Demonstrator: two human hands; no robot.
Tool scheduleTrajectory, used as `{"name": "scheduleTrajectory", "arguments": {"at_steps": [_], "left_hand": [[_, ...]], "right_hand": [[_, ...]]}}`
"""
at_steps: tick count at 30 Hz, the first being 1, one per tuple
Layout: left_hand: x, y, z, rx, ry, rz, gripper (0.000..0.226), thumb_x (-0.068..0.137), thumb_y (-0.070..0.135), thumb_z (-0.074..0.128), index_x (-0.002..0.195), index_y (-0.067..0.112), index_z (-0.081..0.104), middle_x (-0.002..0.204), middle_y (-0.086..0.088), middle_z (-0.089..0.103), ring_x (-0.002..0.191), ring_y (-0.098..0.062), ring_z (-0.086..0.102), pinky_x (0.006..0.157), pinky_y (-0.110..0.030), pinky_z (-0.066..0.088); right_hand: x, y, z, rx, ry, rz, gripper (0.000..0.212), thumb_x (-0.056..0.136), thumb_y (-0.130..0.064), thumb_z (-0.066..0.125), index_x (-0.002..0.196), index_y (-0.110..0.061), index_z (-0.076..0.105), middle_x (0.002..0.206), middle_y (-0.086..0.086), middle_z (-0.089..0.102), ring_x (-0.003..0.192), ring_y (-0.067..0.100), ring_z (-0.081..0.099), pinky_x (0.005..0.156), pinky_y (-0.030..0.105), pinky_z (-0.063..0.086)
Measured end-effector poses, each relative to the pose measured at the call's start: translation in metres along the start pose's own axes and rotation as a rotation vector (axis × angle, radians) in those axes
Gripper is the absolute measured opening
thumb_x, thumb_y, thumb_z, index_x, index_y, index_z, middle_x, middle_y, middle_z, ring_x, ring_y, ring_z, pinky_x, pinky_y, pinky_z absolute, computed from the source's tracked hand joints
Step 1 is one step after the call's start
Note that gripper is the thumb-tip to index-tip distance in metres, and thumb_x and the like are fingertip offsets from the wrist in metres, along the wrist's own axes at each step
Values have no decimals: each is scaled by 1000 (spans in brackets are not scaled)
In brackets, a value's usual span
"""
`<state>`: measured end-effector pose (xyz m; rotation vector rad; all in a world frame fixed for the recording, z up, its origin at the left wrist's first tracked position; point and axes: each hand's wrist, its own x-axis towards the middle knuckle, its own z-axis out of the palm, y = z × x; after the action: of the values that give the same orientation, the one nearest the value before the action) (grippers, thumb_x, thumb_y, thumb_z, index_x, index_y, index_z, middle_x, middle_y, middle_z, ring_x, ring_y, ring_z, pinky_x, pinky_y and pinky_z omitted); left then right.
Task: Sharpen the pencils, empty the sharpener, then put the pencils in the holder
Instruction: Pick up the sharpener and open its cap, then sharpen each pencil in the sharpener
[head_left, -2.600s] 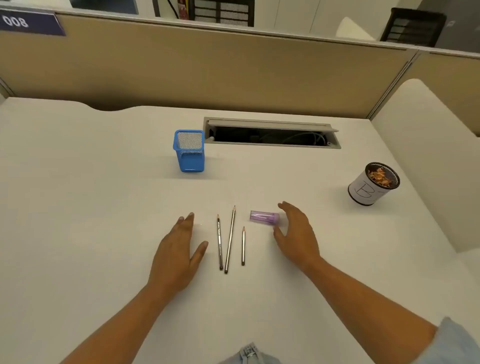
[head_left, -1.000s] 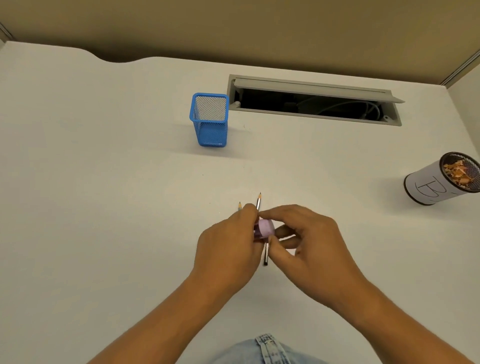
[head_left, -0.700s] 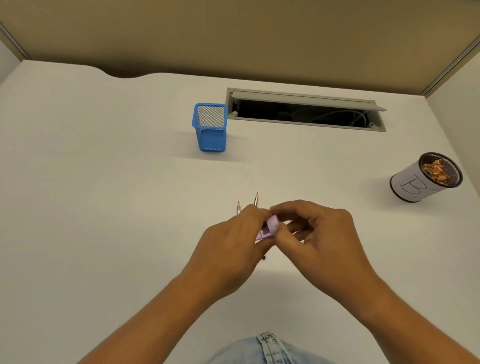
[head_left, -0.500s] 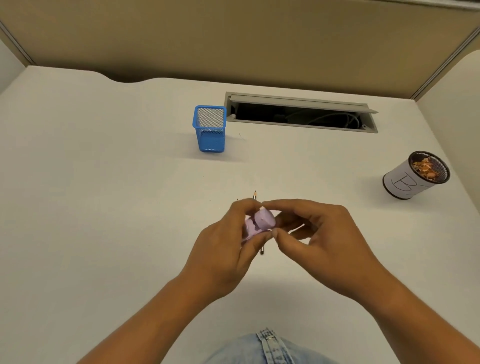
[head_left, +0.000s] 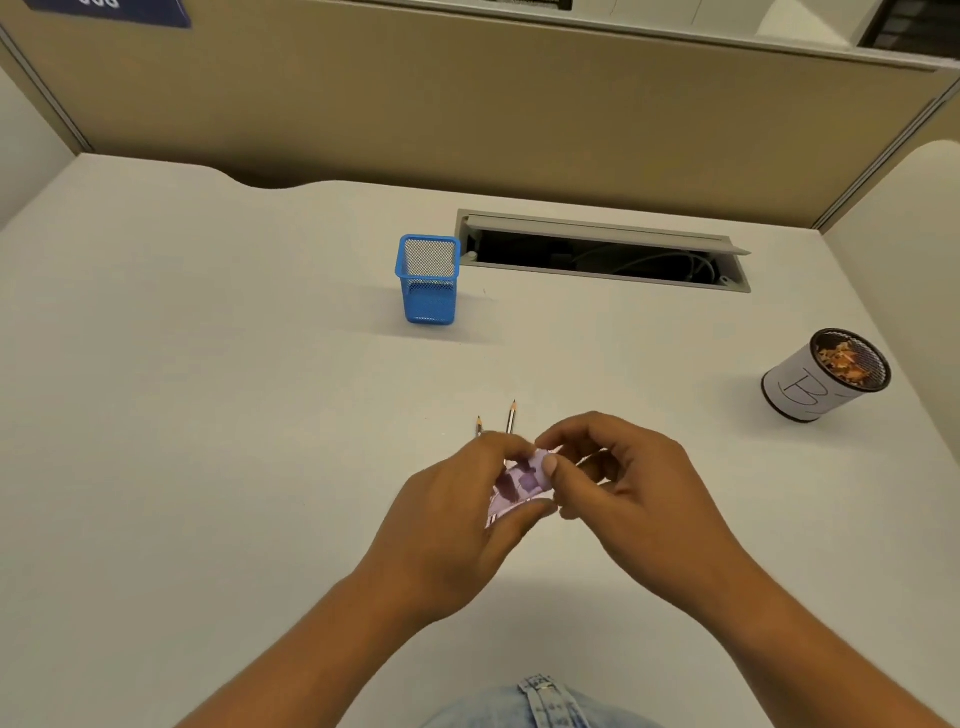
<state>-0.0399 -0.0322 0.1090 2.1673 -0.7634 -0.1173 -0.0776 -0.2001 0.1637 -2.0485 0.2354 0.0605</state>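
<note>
A translucent purple sharpener (head_left: 519, 483) is held above the desk between both hands. My left hand (head_left: 457, 519) grips its lower body. My right hand (head_left: 623, 483) pinches its upper end with thumb and forefinger. Two pencil tips (head_left: 511, 415) poke out on the white desk just beyond my hands; the rest of the pencils is hidden under them. An empty blue mesh holder (head_left: 428, 280) stands upright further back, left of centre.
A white cup marked "B" (head_left: 826, 379) with shavings inside stands at the right. An open cable slot (head_left: 602, 254) lies at the back beside the holder. A beige partition (head_left: 467, 104) bounds the desk (head_left: 208, 415) behind; another wall closes the right side.
My right hand picked the sharpener up from the desk and both hands closed on it above the pencils. In the last second the sharpener has tilted and turned between my fingers.
</note>
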Motion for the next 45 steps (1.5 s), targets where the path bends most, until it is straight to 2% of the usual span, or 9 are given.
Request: {"name": "scheduleTrajectory", "arguments": {"at_steps": [4, 14, 18, 23, 27, 30, 38, 41, 45], "left_hand": [[-2, -5, 5, -34, 83, 21, 33, 92, 53, 47, 117, 32, 51, 96, 15, 66, 78, -5, 61, 67, -15, 53], [6, -19, 3, -122, -29, -88, 28, 89, 56, 47, 111, 40, 51, 97, 19, 65, 86, -12, 60, 74, -31, 52], [7, -27, 5, -140, -18, -91, 21, 95, 44, 49, 114, 36, 55, 106, 20, 61, 99, -9, 59, 82, -25, 48], [6, -35, 12, -369, 60, -259, 19, 95, 35, 50, 113, 29, 55, 109, 17, 62, 105, -8, 60, 85, -13, 45], [5, -39, 16, -511, 91, -344, 20, 95, 38, 49, 114, 33, 51, 115, 13, 62, 108, -14, 61, 88, -23, 49], [5, -38, 15, -527, 91, -340, 21, 95, 36, 48, 115, 32, 52, 113, 13, 61, 104, -14, 61, 84, -17, 47], [1, -30, 2, -468, 94, -296, 17, 97, 26, 54, 114, 29, 55, 111, 10, 61, 103, -14, 58, 82, -11, 44], [-3, -24, -5, -447, 103, -258, 18, 96, 23, 56, 113, 28, 56, 111, 11, 61, 102, -12, 59, 80, -11, 45], [-8, -13, -12, -433, 120, -208, 19, 94, 17, 59, 109, 28, 57, 105, 17, 61, 97, -6, 59, 77, -7, 43]], "right_hand": [[6, 3, 0, 24, -40, 43, 4, 87, -30, 72, 90, -29, 75, 82, -9, 76, 73, 8, 73, 62, 18, 55], [21, 14, 2, -55, -61, 70, 9, 86, -25, 70, 83, -26, 78, 73, -7, 76, 65, 12, 70, 63, 24, 57], [37, 24, 0, 165, -55, 219, 19, 90, -6, 59, 91, -15, 75, 72, 5, 76, 64, 18, 73, 62, 26, 59], [61, 53, 11, 335, 20, 394, 24, 96, -26, 58, 91, -8, 72, 82, 16, 76, 69, 22, 73, 68, 33, 61], [73, 99, 35, -292, 26, 342, 16, 82, -33, 71, 80, -19, 63, 69, -3, 70, 69, 18, 68, 68, 31, 56], [72, 113, 53, -423, -29, 357, 28, 76, -38, 75, 86, -21, 55, 72, -4, 67, 70, 16, 64, 61, 29, 48], [70, 110, 40, -376, 54, 387, 16, 68, -25, 67, 82, -25, 61, 71, -7, 69, 64, 16, 67, 62, 29, 55], [58, 89, 13, -206, 185, 278, 11, 73, -15, 69, 78, -25, 69, 68, -10, 69, 59, 6, 62, 57, 24, 45], [22, 43, -18, 54, 199, 61, 26, 85, -1, 66, 81, -25, 74, 68, -5, 70, 59, 5, 60, 57, 20, 49]]}}
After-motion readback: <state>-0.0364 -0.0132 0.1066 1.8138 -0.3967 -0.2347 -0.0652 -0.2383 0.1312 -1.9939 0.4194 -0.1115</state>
